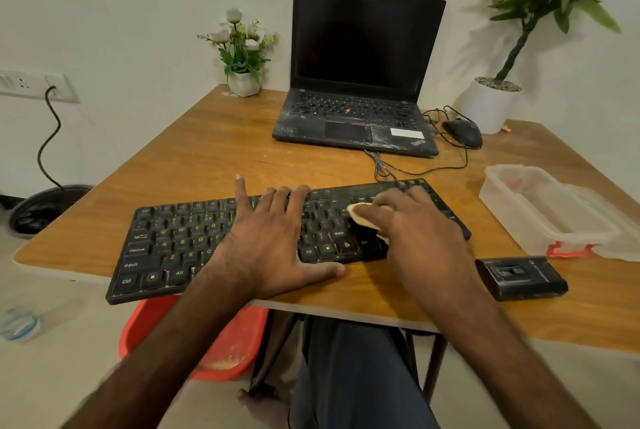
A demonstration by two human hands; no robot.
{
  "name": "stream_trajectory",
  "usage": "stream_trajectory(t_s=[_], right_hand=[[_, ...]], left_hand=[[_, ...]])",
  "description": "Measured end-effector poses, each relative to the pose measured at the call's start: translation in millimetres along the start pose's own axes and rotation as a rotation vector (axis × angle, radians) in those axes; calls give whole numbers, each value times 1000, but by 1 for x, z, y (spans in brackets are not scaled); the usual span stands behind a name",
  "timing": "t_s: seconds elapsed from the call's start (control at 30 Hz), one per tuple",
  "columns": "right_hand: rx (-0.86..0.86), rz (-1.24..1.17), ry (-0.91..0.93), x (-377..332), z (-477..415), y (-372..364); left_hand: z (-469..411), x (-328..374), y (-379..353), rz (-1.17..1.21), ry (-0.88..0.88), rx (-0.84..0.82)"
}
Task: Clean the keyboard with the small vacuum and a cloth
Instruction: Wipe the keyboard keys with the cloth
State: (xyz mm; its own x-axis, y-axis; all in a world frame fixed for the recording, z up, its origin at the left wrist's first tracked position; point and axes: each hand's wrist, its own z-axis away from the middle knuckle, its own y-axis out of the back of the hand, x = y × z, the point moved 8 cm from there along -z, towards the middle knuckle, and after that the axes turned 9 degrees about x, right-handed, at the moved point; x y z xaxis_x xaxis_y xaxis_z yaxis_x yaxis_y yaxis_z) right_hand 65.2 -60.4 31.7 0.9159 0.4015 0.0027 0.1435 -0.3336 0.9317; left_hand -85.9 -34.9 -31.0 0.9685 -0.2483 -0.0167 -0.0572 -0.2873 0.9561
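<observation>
The wooden surface [207,154] is bearing the black keyboard [173,241] along its near edge. The left hand [266,241] is lying spread across the middle keys; the right hand [415,224] is gripping a pale cloth [362,213] against the right-hand keys.

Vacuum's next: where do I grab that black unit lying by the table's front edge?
Come from above with the right hand and pinch the vacuum across its two long sides, mid-body. It lies flat, broad face up, with both long sides clear. That hand holds the cloth now.

The table [214,151] carries keyboard [173,241], laptop [353,109], mouse [464,133], small vacuum [521,278], container [540,210].
</observation>
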Motion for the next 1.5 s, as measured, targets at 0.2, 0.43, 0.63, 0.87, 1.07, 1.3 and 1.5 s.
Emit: stream_trajectory(t_s=[0.2, 0.43, 0.63, 0.87, 1.07, 1.3, 1.5], right_hand=[[-8, -94, 201, -24, 8, -23], [72, -188, 83, -6, 4, -16], [34, -99, 64, -7, -9, -22], [-29, -174, 115, -17, -16, -24], [-34, -36, 33, -14, -9, -18], [-71, -57, 73, -21, -17, -22], [-130, -5, 22, -13, -3, -21]], left_hand=[[-1, 0, -1, 6, -4, -5], [-1, 0, 0, 7, 1, 9], [-2, 1, -1, 28, -13, 18], [-2, 0, -2, 37, -2, 14], [-3, 2, -1, 33, -11, 11], [-3, 2, 0, 25, -1, 2], [-2, 3, 1, 41, -8, -9]])
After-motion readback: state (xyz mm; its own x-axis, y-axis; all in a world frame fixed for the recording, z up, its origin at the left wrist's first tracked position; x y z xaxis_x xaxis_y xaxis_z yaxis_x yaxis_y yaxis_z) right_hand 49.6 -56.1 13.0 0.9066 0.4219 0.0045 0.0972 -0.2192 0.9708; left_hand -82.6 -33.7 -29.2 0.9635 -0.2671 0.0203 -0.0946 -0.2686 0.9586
